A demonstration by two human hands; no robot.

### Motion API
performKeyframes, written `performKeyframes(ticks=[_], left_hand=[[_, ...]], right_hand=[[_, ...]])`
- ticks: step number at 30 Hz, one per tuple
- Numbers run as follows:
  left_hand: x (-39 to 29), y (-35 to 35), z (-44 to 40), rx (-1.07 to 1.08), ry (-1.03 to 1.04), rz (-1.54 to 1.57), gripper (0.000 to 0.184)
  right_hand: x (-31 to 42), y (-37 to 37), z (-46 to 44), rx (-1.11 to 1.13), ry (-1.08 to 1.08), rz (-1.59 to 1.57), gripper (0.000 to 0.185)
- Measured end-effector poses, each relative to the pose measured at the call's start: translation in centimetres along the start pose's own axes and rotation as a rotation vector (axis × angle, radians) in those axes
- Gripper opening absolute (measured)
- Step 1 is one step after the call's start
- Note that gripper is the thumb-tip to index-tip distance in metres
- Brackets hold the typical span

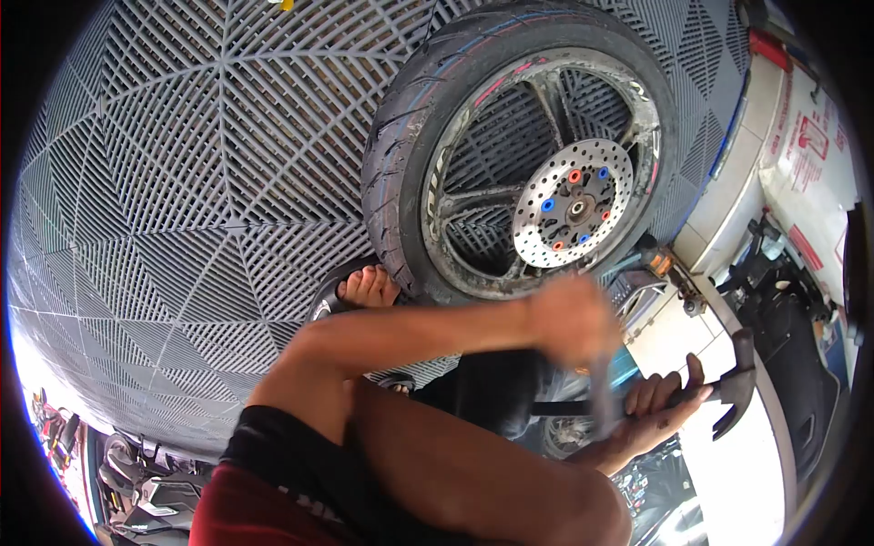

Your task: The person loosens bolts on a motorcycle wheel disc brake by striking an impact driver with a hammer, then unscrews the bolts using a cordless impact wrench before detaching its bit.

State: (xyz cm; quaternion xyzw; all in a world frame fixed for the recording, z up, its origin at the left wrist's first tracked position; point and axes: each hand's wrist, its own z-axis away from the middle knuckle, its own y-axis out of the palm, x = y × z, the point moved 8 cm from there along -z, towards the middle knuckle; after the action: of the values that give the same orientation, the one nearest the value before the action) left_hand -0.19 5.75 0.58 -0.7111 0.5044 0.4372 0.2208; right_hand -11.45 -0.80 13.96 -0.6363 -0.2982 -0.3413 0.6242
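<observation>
The right hand [657, 409] wraps round a hammer [744, 380], its head to the right. The left hand [575, 318], blurred, closes on a grey item [602, 396] I cannot identify. Beyond, a wheel [482, 196] lies on the floor [182, 182], brake disc [537, 223] uppermost.

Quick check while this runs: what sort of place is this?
Probably a motorcycle workshop: a bare wheel with a drilled brake disc lies on the slatted floor, a hammer is in use or at least held, and what looks like a motorcycle stands at lower left.
</observation>
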Motion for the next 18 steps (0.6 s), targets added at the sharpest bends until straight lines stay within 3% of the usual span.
performKeyframes(ticks=[1, 2, 3, 6, 7, 8, 9, 10, 11, 12, 14, 17, 18], left_hand=[[-3.9, 2.5, 1.6, 0.118, 0.163, 0.081, 0.025], [-8.9, 2.6, 2.8, -0.005, 0.455, -0.083, 0.024], [-10.5, 3.9, 3.4, 0.133, 0.393, -0.071, 0.023], [-7.0, 5.4, 3.3, 0.128, 0.183, -0.019, 0.019], [-4.8, 6.2, 2.6, 0.421, 0.047, 0.006, 0.023], [-3.2, 6.0, 1.9, 0.546, -0.032, 0.032, 0.029], [-1.9, 4.5, 1.3, 0.544, -0.058, -0.020, 0.035], [-1.6, -0.2, -0.8, 0.270, -0.055, 0.015, 0.028], [-0.6, -1.6, -1.3, 0.248, -0.108, -0.036, 0.028], [0.9, -2.3, -2.0, 0.420, -0.229, -0.083, 0.029], [2.4, -4.3, -3.1, 0.351, -0.246, -0.216, 0.027], [3.3, -4.5, -4.4, 0.324, -0.167, -0.337, 0.041], [3.5, -3.9, -4.6, 0.356, -0.172, -0.320, 0.035]], right_hand=[[-0.4, -0.7, -0.1, -0.007, 0.014, -0.028, 0.054], [-0.7, -1.4, -0.3, -0.010, 0.031, -0.051, 0.054], [-0.7, -2.0, -0.4, -0.025, 0.045, -0.027, 0.053], [-0.7, -3.6, -0.7, -0.065, 0.015, 0.019, 0.051], [-0.6, -4.8, -0.7, -0.049, -0.029, 0.057, 0.050], [-0.6, -6.0, -0.8, -0.029, -0.071, 0.097, 0.049], [-0.8, -6.9, -1.0, -0.007, -0.077, 0.124, 0.050], [-1.4, -7.6, -0.9, 0.024, -0.054, 0.082, 0.051], [-2.1, -8.0, -0.6, 0.049, -0.031, 0.034, 0.051], [-2.7, -8.1, -0.5, 0.071, -0.016, 0.034, 0.054], [-3.7, -6.8, 0.2, 0.157, 0.005, 0.104, 0.060], [-3.7, -1.8, 1.8, 0.258, -0.015, 0.211, 0.072], [-3.4, 0.1, 2.4, 0.281, -0.030, 0.250, 0.076]])
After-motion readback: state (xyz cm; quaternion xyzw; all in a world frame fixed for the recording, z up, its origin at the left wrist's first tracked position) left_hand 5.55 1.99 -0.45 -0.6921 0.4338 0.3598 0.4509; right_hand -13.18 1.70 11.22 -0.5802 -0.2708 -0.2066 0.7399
